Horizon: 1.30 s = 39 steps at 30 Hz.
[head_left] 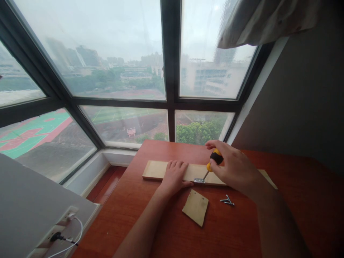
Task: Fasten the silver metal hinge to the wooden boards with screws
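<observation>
A long pale wooden board lies across the red-brown table. My left hand rests flat on it, fingers stretched over the top and thumb at the near edge. On the board's near edge sits a small metal bracket, just right of my left thumb. My right hand grips the yellow and black handle of a screwdriver. The shaft slants down to the left and its tip meets the bracket's right end. Whether a screw sits under the tip is too small to tell.
Near the board lie a small wooden piece with two holes and several loose screws. Another wooden piece shows partly behind my right wrist. The table stands by large windows. Plugs and a white cable are at lower left.
</observation>
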Tool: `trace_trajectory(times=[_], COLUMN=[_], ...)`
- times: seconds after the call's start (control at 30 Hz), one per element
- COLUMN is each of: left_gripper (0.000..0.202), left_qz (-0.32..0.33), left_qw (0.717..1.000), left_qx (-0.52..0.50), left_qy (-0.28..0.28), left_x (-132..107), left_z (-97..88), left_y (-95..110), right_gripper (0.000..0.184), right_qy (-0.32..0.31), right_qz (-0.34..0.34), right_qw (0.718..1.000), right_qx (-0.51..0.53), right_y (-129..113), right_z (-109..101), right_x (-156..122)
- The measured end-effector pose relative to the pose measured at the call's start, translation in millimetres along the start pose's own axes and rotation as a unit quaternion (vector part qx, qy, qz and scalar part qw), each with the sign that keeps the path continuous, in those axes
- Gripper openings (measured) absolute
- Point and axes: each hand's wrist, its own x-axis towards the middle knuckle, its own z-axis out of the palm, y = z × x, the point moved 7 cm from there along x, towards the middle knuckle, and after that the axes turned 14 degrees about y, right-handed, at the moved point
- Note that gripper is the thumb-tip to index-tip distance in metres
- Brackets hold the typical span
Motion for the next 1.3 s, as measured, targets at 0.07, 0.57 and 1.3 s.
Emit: trace_trajectory(times=[0.07,0.57,1.3], left_gripper=[0.077,0.079,0.079], left_qz=[0.002,0.011,0.016], left_qw=[1.0,1.0,1.0], left_qx=[0.0,0.009,0.009], left_qy=[0.0,0.013,0.011], left_x=[0,-1,-1], left_z=[0.4,2.7,2.3], left_y=[0,-2,-1], right_gripper=[0.039,0.038,0.04], right_qy=[0.008,-0.01,-0.012], right_qz=[0.01,0.071,0.048], right_qw=[1.0,0.981,0.99], right_qx=[-0.015,-0.178,-0.13], right_y=[1,11,5], right_z=[-2,-10,-12], right_x=[0,-2,-3])
